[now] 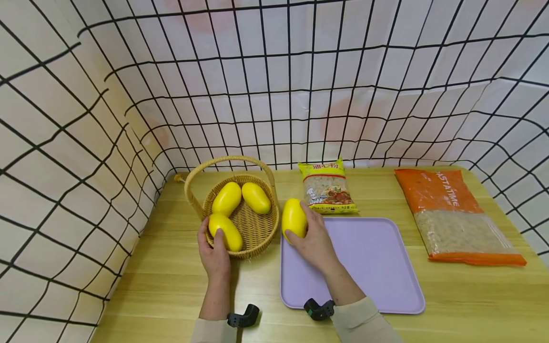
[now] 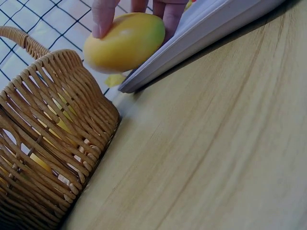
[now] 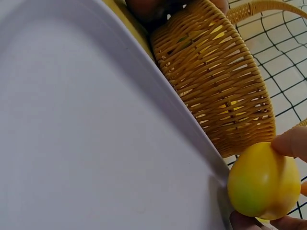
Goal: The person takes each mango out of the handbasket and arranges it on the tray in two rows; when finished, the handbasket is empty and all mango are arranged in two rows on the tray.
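My right hand holds a yellow mango, thumb on its near end and fingers along its right side. This mango overlaps the back left corner of the lilac tray; the right wrist view shows it at the tray's edge. My left hand grips the near left side of the wicker basket, fingers along the outer wall and thumb over the rim, beside a mango. Two more mangoes, one left and one right, lie farther back in the basket.
Behind the tray lies a yellow-edged food bag. A larger orange and clear bag lies to the right. The basket's arched handle stands up. A black-grid white sheet encloses the wooden table at the back and sides.
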The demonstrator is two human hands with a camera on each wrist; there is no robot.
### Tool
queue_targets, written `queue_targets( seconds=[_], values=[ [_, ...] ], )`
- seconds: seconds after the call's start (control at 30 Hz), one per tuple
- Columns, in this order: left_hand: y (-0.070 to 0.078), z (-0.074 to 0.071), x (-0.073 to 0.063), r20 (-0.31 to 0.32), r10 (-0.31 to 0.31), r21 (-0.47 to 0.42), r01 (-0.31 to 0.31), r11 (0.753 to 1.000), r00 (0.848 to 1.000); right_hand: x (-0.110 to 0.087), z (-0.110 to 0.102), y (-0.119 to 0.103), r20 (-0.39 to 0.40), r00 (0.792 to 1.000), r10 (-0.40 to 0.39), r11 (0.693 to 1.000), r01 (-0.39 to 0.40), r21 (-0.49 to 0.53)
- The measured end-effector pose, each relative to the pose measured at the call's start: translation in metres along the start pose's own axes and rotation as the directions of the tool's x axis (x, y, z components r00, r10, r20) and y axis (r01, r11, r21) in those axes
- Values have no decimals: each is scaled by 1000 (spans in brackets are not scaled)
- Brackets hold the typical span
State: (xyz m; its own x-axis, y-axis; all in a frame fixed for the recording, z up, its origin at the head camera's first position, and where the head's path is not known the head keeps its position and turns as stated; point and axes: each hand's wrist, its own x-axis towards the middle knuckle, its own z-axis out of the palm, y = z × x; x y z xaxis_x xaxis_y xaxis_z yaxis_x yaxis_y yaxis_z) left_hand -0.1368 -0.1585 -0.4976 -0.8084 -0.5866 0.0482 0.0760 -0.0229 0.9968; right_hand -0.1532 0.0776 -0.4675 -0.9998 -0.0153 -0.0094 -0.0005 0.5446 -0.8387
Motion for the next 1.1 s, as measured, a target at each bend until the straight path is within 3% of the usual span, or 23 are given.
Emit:
queue_targets(
  seconds=[0.83, 1.1],
  values=[
    [0, 0, -1, 2, 6, 10, -6, 1000, 1000, 0, 3, 1, 34, 999, -4, 1000, 5, -24],
    [0, 0, -1, 2, 7, 16, -7, 1000, 1000, 1, 5, 3, 29, 1000, -9, 997, 11, -74]
  ],
)
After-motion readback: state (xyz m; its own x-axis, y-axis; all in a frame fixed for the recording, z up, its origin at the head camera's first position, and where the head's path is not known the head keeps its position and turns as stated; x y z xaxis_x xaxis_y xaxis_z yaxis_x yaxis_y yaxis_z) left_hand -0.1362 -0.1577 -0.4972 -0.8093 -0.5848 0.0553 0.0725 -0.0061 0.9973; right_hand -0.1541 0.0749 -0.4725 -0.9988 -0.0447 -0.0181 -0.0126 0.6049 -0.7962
